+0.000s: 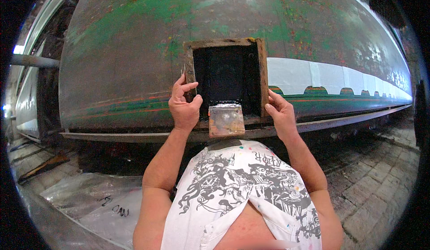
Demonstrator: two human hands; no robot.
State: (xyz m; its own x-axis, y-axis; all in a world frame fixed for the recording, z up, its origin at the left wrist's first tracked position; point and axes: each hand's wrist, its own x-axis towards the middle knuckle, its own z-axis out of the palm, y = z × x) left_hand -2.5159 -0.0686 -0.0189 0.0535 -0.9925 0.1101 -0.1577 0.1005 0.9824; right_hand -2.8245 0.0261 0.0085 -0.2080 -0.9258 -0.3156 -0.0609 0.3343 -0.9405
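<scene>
- Nearest is the person's white shirt (237, 178), printed in dark grey with figures and some lettering, and dotted with small coloured specks.
- Left of the person lies a clear plastic sheet (83, 196) with black handwritten marks, partly creased. To the right, the paved floor (358, 191) shows its joints.
- The left hand (184, 102) grips the left bar of a dark wooden frame (224, 43), thumb and forefinger curled over its side.
- The right hand (281, 111) closes thumb and fingertips on the frame's right bar.
- A small flat brown plate (227, 121) sits at the frame's near end, jutting toward the person; its far edge carries a whitish streak. The space within the bars is dark.
- A pale rail (125, 137) follows the long table's near edge, curving in the view; the frame's near end is close to it.
- The tabletop (121, 71), grey-brown with green stains and red lines, stretches widely to the left of the frame and beyond its far bar.
- On the right, a pale strip (291, 73) with scalloped notches along its near edge starts just beside the right bar, limiting the margin there.
</scene>
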